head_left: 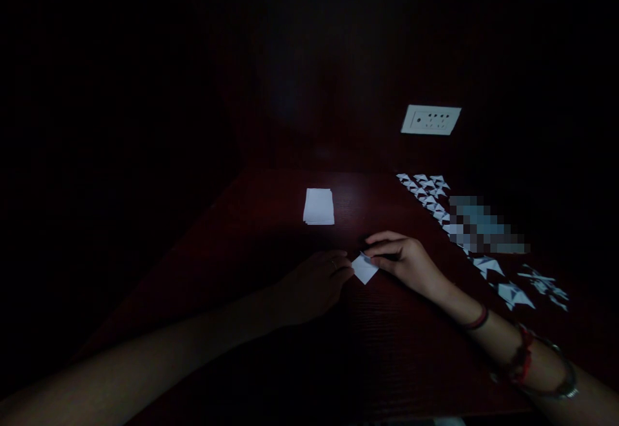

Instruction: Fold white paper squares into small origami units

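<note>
A small white paper piece (364, 269) lies on the dark wooden table (271, 245) between my two hands. My left hand (314, 281) rests on the table with its fingers curled, and the fingertips pinch the paper's left edge. My right hand (403, 260) is closed on the paper's right side, thumb and fingers pressed on it. The right wrist wears red bands and a metal bangle. The scene is very dark.
A small stack of white paper sheets (318, 206) lies beyond the hands. Several folded white paper triangles (425, 189) run in a row along the right, with more triangles (512, 294) nearer. A white wall socket (430, 120) sits behind. A blurred patch covers part of the row.
</note>
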Demonstrator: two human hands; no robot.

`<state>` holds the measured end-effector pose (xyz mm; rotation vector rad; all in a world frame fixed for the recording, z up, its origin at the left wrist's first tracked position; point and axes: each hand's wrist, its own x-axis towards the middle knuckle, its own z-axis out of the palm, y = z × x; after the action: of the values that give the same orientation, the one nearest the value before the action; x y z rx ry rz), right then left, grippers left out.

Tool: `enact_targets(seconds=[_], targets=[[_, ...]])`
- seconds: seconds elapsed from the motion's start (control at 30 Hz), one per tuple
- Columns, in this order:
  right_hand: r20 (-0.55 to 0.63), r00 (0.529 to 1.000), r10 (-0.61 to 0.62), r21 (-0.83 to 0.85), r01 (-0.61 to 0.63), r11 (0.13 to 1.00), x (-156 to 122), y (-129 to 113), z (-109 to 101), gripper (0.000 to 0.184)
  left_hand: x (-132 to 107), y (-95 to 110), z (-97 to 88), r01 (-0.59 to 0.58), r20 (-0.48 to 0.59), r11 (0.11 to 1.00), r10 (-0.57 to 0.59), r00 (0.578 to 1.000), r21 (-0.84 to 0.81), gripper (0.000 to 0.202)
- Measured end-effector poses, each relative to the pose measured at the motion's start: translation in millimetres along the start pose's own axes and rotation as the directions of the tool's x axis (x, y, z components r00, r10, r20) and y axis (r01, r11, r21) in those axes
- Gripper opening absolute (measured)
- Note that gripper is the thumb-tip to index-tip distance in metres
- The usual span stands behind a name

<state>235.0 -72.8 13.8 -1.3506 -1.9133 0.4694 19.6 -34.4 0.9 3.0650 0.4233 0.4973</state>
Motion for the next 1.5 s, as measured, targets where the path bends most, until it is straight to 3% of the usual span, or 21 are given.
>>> enact_targets(seconds=[0.17,0.53,0.8,1.0,1.2,1.5], targets=[[0.043,0.995,-0.09,-0.057,0.092,0.994,0,1,1,0.026,1,0,-0.3,-0.02,-0.059,1.0,0.021,0.998,0.023,0.034],[0.026,0.985,-0.17,-0.132,0.172,0.976,0,-3,10,0.017,5,5,-6.5,0.031,0.005,0.996,-0.031,0.999,0.084,0.03],[-0.013,0.999,-0.038,-0.171,0.035,0.985,-2,2,10,0.015,2,0,-2.4,0.014,-0.035,1.0,-0.014,0.999,0.018,0.033],[0.041,0.998,-0.039,-0.101,0.043,0.994,-1,4,10,0.016,0,-1,0.1,0.016,-0.045,1.0,-0.015,0.999,0.016,0.033],[0.078,0.99,-0.115,-0.097,0.122,0.988,-2,-2,9,0.017,-1,-3,0.7,-0.002,-0.015,1.0,0.003,1.0,0.025,0.037],[0.073,0.969,-0.236,-0.243,0.247,0.938,-3,-2,15,0.018,-2,-5,3.4,0.001,-0.004,0.999,-0.001,1.0,0.035,0.038]])
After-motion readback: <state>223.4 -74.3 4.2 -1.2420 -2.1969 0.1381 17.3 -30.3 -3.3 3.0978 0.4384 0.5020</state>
